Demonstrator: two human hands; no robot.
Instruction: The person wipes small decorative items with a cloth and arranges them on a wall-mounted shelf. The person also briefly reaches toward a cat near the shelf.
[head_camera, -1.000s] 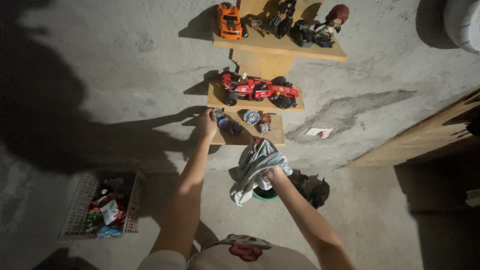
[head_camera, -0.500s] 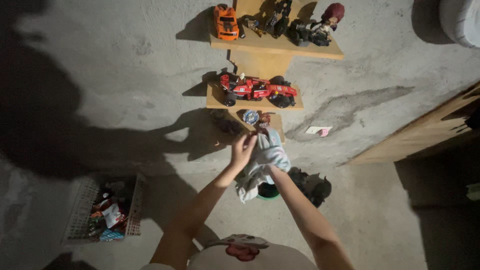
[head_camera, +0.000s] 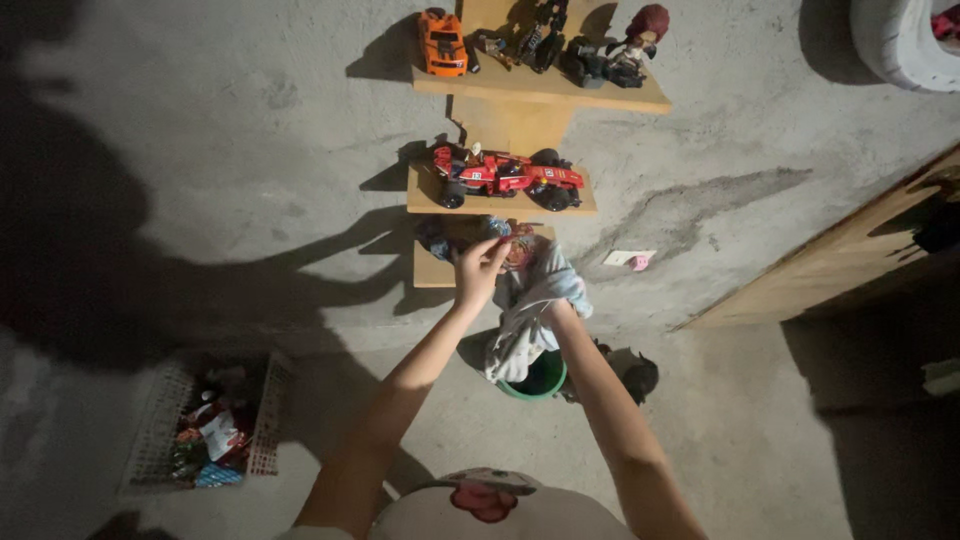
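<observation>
Both hands at bottom shelf (head_camera: 432, 272): left hand (head_camera: 478, 272) pinched shut on small toy (head_camera: 497, 230), right hand (head_camera: 545, 300) gripping cloth (head_camera: 528, 310); likely mid-wipe, next needs toy held clear.

A toy racer (head_camera: 505, 176) sits on the middle shelf (head_camera: 500, 205), a basket (head_camera: 160, 430) on the floor lower left.

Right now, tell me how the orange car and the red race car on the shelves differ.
The orange car sits on the top shelf; the red race car on the middle shelf. The orange car is compact and points away from the wall; the red race car is longer, lying sideways, with exposed black wheels. Both are untouched toys.
</observation>
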